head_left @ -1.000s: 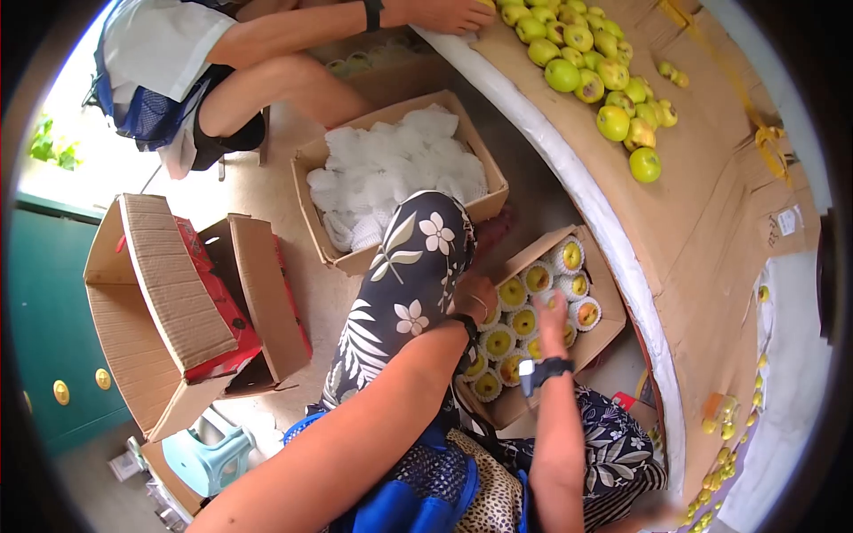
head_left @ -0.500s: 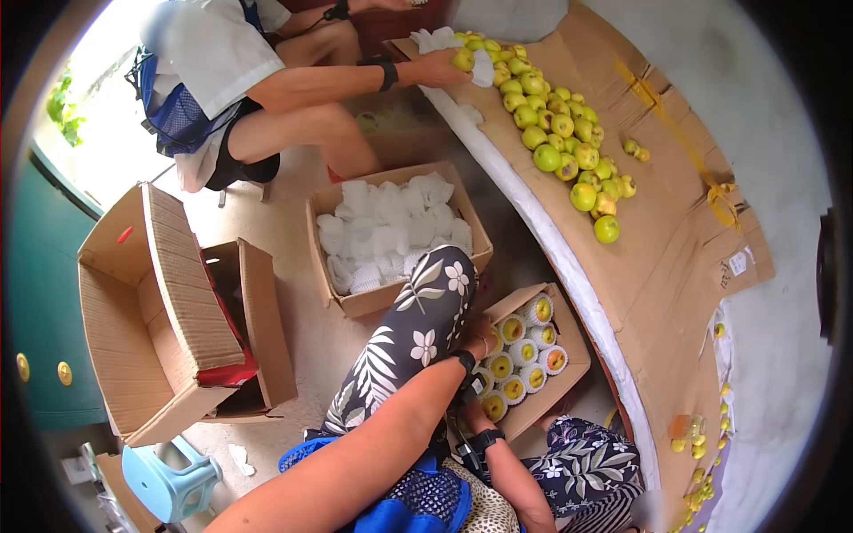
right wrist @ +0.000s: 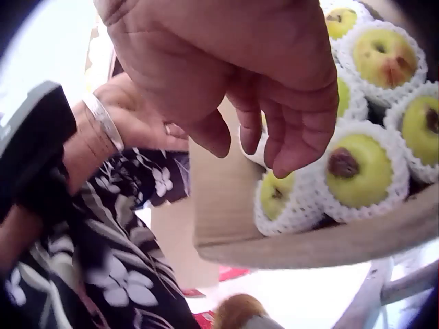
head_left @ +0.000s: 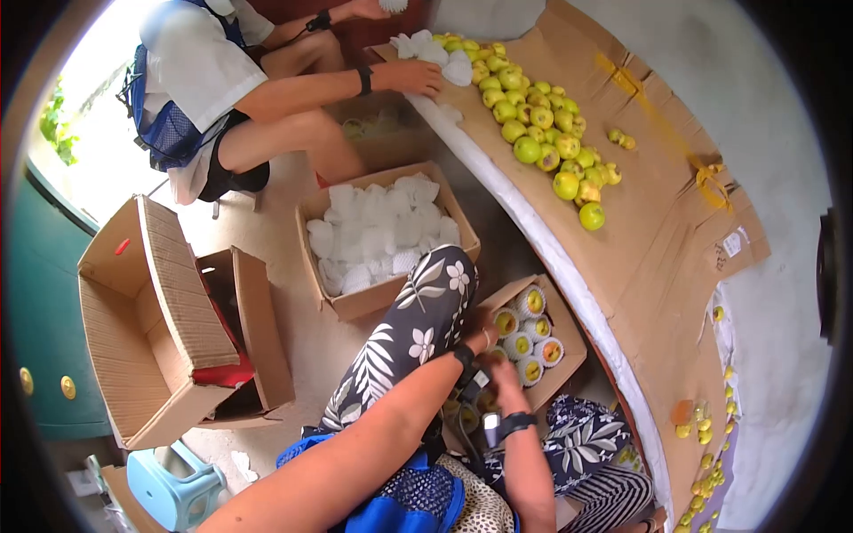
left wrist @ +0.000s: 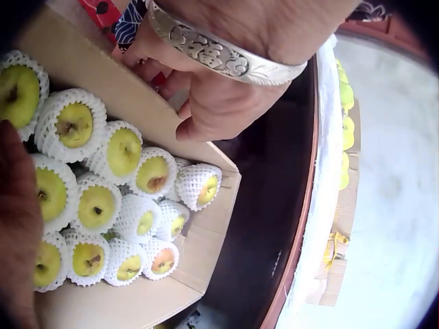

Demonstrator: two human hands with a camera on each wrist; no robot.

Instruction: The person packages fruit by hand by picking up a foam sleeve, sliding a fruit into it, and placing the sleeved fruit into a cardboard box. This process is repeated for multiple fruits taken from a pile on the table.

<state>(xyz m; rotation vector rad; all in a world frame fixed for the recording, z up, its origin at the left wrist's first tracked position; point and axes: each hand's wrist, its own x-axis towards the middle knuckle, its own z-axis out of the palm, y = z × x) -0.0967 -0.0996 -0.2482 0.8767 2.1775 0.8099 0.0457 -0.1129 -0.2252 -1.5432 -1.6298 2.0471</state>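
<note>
Apples in white foam nets (left wrist: pixel 92 205) fill a cardboard box (head_left: pixel 569 351) in rows, stem ends mostly up. On the box's left side my left hand (head_left: pixel 481 334), with a silver bracelet (left wrist: pixel 226 58), grips the wall (left wrist: pixel 199 260): its thumb lies over the rim, its other fingers outside. Above the near part of the box hangs my right hand (right wrist: pixel 254 89), fingers loosely bent and thumb apart from them. Its fingertips overlap a netted apple (right wrist: pixel 276 195) by the near wall in the right wrist view. Beside that is an apple with a brown stem hollow (right wrist: pixel 363 171).
White foam nets fill another box (head_left: pixel 391 306) ahead. Bare apples (head_left: pixel 533 115) are heaped on the cardboard-covered table (head_left: pixel 657 266) at right. Two brown boxes (head_left: pixel 178 293) and a blue stool (head_left: pixel 173 480) stand left. Another person (head_left: pixel 204 98) sits at the back left.
My right hand has moved from over the far apples to the box's near side, now above the near row. The other person's hand has let go of an apple at the table edge.
</note>
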